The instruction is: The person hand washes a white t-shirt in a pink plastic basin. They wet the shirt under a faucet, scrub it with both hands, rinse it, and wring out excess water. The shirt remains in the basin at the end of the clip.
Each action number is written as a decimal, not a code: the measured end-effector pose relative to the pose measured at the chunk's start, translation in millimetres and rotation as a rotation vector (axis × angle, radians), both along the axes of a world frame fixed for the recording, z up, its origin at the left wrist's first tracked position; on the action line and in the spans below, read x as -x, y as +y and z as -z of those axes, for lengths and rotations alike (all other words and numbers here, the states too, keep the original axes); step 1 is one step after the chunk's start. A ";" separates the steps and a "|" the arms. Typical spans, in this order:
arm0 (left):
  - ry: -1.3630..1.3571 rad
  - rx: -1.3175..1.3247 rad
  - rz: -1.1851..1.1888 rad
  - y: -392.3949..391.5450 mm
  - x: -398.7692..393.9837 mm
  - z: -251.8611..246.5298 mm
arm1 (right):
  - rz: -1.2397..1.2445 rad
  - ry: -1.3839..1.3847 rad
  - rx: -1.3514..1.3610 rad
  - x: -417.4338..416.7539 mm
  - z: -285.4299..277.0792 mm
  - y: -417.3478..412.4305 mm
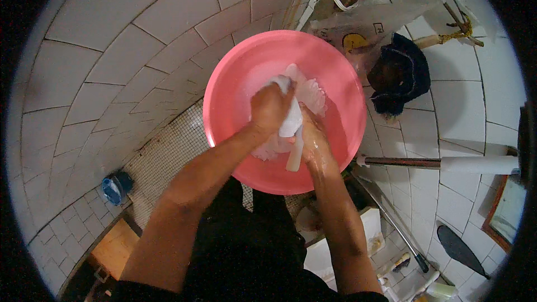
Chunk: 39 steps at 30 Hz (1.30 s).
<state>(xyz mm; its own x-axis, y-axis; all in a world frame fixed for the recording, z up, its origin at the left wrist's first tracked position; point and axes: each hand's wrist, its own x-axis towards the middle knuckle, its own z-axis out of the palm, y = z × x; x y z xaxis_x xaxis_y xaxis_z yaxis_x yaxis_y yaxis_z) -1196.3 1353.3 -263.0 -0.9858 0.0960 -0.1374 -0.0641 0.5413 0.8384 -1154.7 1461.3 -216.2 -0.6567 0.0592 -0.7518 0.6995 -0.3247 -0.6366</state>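
Note:
A round pink plastic basin [335, 151] stands in front of me, with suds and wet fabric in it. My left hand [272, 107] is closed in a fist over a bunched white cloth [292, 121], blurred as if in motion. From the right, my wet right hand [313, 132] grips the same cloth lower down; its fingers are partly hidden. A pale flat strip [295, 156] hangs below the cloth beside my right wrist. Behind the hands lies pale, thin fabric with a ruffled edge [314, 94]; more of it shows under my left forearm.
White tiled walls [109, 63] close in around the basin. A dark blue cloth [400, 75] hangs at the right near a plastic bag [361, 25]. A horizontal pipe [402, 162] juts from the right. On the mosaic floor [168, 151] stands a small blue bucket [117, 187].

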 end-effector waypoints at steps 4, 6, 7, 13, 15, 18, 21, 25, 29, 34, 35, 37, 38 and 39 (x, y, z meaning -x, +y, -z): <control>-0.255 -0.474 -0.212 -5.1 11.2 -33.8 | 0.211 0.137 0.086 10.5 13.5 11.6; -0.396 -0.640 -0.215 -6.4 9.6 -53.0 | 0.160 0.158 0.054 10.2 11.6 13.5; -0.465 -0.723 -0.220 -7.8 6.0 -57.6 | 0.130 0.168 0.039 10.4 9.3 12.4; -0.255 0.035 0.026 8.8 -1.7 -56.8 | -0.001 0.089 -0.136 -1.6 27.6 0.4; 0.080 -0.007 -0.041 15.2 -4.3 -42.0 | 0.014 0.072 -0.045 1.5 20.8 0.2; 0.310 -0.121 -0.050 18.8 -16.9 -36.8 | 0.148 0.153 0.126 -7.4 34.5 5.1; -0.529 -0.509 -0.201 -17.0 17.7 -45.0 | 0.072 0.053 0.004 -4.7 -8.5 2.1; -0.604 -0.855 -0.259 -22.6 12.1 -55.4 | 0.191 0.093 0.036 1.2 -29.5 7.8; -0.682 -0.949 -0.143 -28.2 6.9 -78.9 | 0.281 0.045 0.232 -1.1 -13.7 22.9; -0.768 -1.243 0.006 -34.3 0.0 -124.3 | 0.182 0.207 0.098 -4.8 -62.1 45.7; -0.808 -1.328 0.035 -34.6 -2.7 -135.1 | 0.209 0.239 -0.025 -2.3 -81.2 45.1; -0.907 -1.506 0.076 -31.3 -10.4 -152.0 | 0.273 0.297 -0.271 0.3 -112.0 46.9; -0.922 -1.550 0.088 -28.3 -14.0 -154.8 | 0.311 0.343 -0.398 5.6 -112.1 48.5; -0.928 -1.571 0.109 -22.8 -19.3 -153.2 | 0.284 0.422 -0.523 10.2 -107.8 49.0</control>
<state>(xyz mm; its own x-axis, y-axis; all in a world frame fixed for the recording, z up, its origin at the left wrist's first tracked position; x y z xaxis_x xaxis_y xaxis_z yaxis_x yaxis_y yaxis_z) -1177.0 1330.5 -109.8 -0.6332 0.7122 -0.3031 -0.7739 -0.5887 0.2334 -1164.9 1510.3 -108.4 -0.7903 0.5526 -0.2647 0.2939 -0.0372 -0.9551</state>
